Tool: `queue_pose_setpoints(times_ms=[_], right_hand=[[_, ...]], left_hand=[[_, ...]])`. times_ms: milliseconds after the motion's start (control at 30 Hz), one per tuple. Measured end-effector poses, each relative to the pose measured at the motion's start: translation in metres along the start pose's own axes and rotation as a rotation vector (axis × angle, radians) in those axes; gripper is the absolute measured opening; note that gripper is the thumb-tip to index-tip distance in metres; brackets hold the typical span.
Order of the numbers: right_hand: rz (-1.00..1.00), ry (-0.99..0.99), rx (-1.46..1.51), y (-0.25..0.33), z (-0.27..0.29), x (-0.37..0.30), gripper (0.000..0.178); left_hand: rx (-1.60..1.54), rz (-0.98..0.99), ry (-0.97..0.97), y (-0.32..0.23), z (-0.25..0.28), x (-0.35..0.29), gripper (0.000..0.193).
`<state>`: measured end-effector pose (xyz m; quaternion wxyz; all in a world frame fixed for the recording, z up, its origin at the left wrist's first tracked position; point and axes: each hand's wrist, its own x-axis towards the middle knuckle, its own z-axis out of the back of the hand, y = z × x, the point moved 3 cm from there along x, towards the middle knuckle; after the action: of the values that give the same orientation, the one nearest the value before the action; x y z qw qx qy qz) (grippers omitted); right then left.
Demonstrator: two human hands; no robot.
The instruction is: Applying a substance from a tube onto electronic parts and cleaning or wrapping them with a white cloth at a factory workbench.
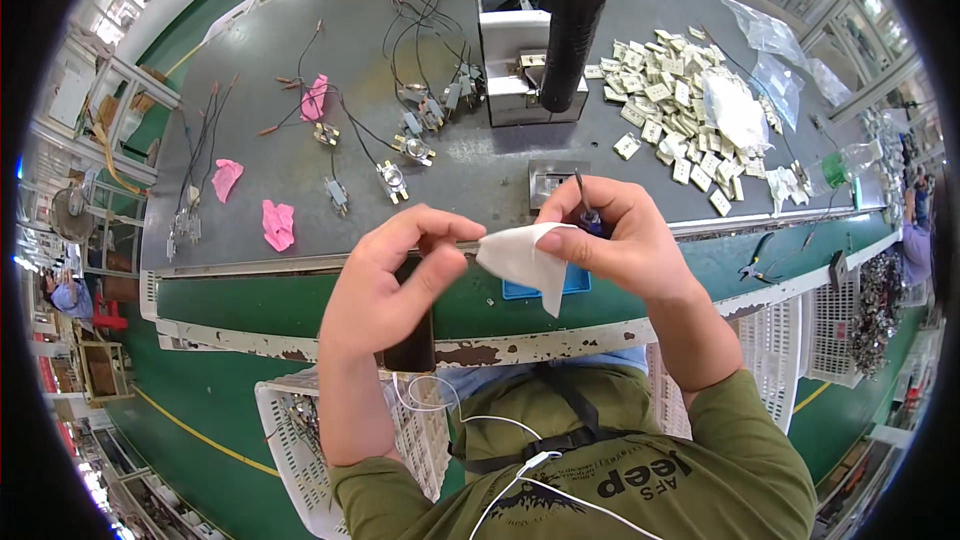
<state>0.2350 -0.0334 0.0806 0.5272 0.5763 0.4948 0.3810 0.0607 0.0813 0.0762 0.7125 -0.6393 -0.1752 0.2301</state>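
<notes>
A piece of white paper (525,255) hangs pinched between the thumb and fingers of my right hand (625,240). The same hand also keeps a small screwdriver (591,222) with a dark blue handle, its shaft pointing up and away. My left hand (395,280) is at the paper's left end, thumb and forefinger apart, with nothing visible in it; its forefinger tip is very close to the paper's edge. Just beyond my right hand sits a small metal fixture (545,178) on the grey table (330,200). A blue tray (578,282) shows partly under the paper.
White rectangular parts (685,110) lie heaped at the right, near plastic bags (770,30) and a bottle (845,168). A black tool (575,30) stands before a metal box (510,50). Wired parts (393,180) and pink papers (278,225) lie left; pliers (755,265) right.
</notes>
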Motion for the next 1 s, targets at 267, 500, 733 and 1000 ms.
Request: queue_pose_setpoints(times_ms=[267, 500, 733, 1000], right_hand=[[0.079, 0.030, -0.104, -0.001, 0.001, -0.001, 0.014], [0.038, 0.028, -0.150, 0.002, 0.002, -0.001, 0.015], [-0.037, 0.016, -0.023, 0.007, 0.001, -0.002, 0.015], [-0.028, -0.002, 0.018, 0.003, 0.004, -0.001, 0.016]], left_hand=[[0.557, -0.485, -0.112, -0.012, -0.028, 0.003, 0.026], [0.376, -0.357, -0.258, -0.011, -0.018, 0.002, 0.012], [0.117, -0.230, -0.037, -0.006, -0.013, -0.001, 0.010], [0.138, -0.346, -0.167, 0.002, -0.004, 0.005, 0.012]])
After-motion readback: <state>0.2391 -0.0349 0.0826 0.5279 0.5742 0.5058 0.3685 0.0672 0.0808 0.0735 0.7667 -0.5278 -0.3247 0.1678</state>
